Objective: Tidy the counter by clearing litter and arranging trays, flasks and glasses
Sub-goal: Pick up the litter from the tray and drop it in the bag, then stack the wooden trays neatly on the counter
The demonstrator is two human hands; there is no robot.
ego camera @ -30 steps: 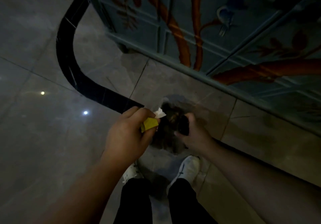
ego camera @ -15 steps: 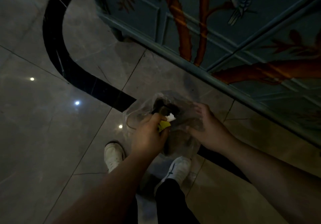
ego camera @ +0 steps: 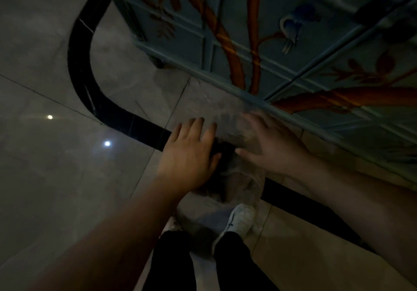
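Nearest the camera, two legs in black trousers (ego camera: pixel 173 261) are standing on the glossy grey tiled floor (ego camera: pixel 56 178), and one white lace-up sneaker (ego camera: pixel 239 220) is showing directly below the clear, crumpled plastic litter bag (ego camera: pixel 241 178). The bag is sitting between the two forearms, its mouth facing up, with a dark mass of litter (ego camera: pixel 222 149) showing inside near its top; what the litter consists of cannot be told in the dim light.

The left hand (ego camera: pixel 189 153) is hovering over the left side of the bag, palm down, fingers spread and gripping nothing. The right hand (ego camera: pixel 270 146) is reaching over the right side of the bag, fingers splayed, thumb pointing toward the dark litter; whether it is touching the plastic cannot be told, as the hand is blurred.

A black curved inlay strip (ego camera: pixel 79 65) in the floor is running behind the bag to the left and continuing to its right. Beyond the bag, a blue painted wooden cabinet (ego camera: pixel 282 31) with orange branches and a blue bird (ego camera: pixel 293 26) is standing on the tiles.
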